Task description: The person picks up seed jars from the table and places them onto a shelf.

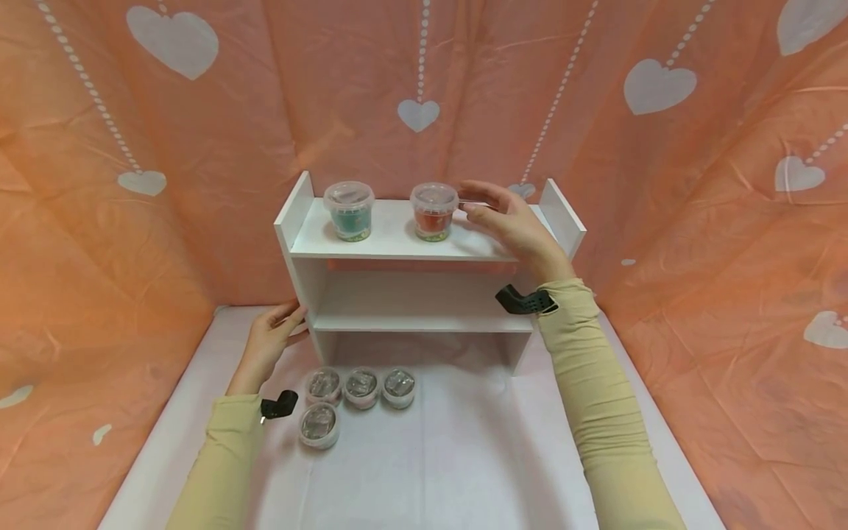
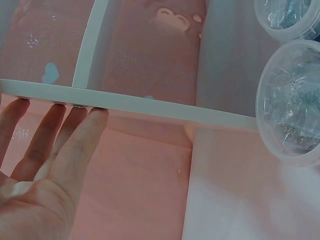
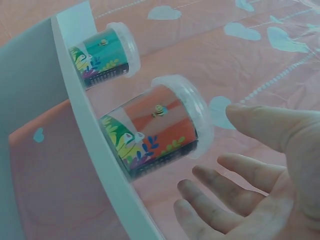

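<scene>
An orange tub (image 1: 433, 213) with a clear lid stands upright on the top board of a white shelf unit (image 1: 424, 322). Just right of it is my right hand (image 1: 513, 224), thumb and fingers spread, holding nothing; the right wrist view shows a gap between fingertips and tub. A teal tub (image 1: 350, 213) stands further left on the same board. My left hand (image 1: 268, 342) is at the unit's left side, and in the left wrist view its extended fingertips (image 2: 100, 117) touch the edge of the side panel (image 2: 150, 106).
Several lidded tubs (image 1: 361, 386) stand on the pale tabletop (image 1: 424, 471) in front of the unit's left half, one of them (image 1: 319, 425) nearer me. An orange curtain (image 1: 371, 96) with white hearts hangs behind and along both sides. The unit's raised right side panel (image 1: 563, 217) stands beyond my right hand.
</scene>
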`<state>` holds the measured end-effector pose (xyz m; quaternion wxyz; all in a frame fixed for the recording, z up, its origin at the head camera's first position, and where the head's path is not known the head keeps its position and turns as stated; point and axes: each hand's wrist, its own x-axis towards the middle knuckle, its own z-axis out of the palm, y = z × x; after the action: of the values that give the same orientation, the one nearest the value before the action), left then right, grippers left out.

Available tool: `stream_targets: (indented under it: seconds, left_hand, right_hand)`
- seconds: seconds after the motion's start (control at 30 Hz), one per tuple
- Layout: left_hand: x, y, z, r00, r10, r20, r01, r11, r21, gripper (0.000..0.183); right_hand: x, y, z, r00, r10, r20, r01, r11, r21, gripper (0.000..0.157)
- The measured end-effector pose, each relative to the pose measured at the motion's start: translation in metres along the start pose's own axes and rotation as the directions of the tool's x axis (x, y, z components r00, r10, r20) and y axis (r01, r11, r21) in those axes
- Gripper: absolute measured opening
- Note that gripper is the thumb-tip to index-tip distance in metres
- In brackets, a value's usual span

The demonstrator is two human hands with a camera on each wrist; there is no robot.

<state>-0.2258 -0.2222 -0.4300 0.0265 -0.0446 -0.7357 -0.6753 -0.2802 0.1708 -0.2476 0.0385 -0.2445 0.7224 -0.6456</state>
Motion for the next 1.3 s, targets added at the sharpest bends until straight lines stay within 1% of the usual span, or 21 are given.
stream_targets:
  seconds: [0.07, 0.3, 0.43, 0.63, 0.77, 0.9, 1.1, 1.3]
  left_hand:
    - [0.0, 0.0, 0.0, 1.0, 0.001, 0.004, -0.001, 1.0, -0.001, 0.059]
    - [0.0, 0.001, 0.0, 1.0, 0.0, 0.004, 0.0, 1.0, 0.002, 0.059]
    - [-0.001, 0.001, 0.0, 1.0, -0.002, 0.003, 0.002, 1.0, -0.001, 0.059]
    - [0.0, 0.002, 0.001, 1.0, -0.004, 0.003, 0.004, 1.0, 0.003, 0.059]
    - [0.0, 0.002, 0.001, 1.0, -0.008, 0.0, 0.008, 1.0, 0.005, 0.06]
    - [-0.001, 0.002, 0.001, 1.0, -0.014, -0.004, 0.014, 1.0, -0.001, 0.059]
    - [-0.001, 0.002, 0.0, 1.0, -0.002, 0.008, 0.002, 1.0, -0.001, 0.059]
    - [0.0, 0.002, 0.0, 1.0, -0.007, 0.011, 0.007, 1.0, -0.005, 0.061]
  right_hand:
    - [-0.002, -0.001, -0.001, 1.0, -0.006, -0.012, 0.006, 1.0, -0.004, 0.051]
    - [-0.007, -0.002, -0.004, 0.997, -0.056, -0.047, 0.058, 0.997, 0.047, 0.047]
    - [-0.013, -0.005, -0.005, 0.995, -0.08, -0.055, 0.083, 0.995, 0.057, 0.046]
    - [-0.021, -0.008, -0.005, 0.995, -0.091, -0.029, 0.093, 0.993, 0.072, 0.047]
    - [-0.027, -0.007, -0.004, 0.996, -0.086, -0.009, 0.086, 0.995, 0.059, 0.048]
    - [-0.033, -0.006, 0.0, 0.995, -0.1, 0.008, 0.1, 0.993, 0.057, 0.048]
    - [-0.042, -0.002, 0.004, 0.993, -0.12, 0.011, 0.119, 0.991, 0.054, 0.048]
    - [-0.05, 0.007, 0.006, 0.988, -0.152, 0.038, 0.148, 0.983, 0.105, 0.046]
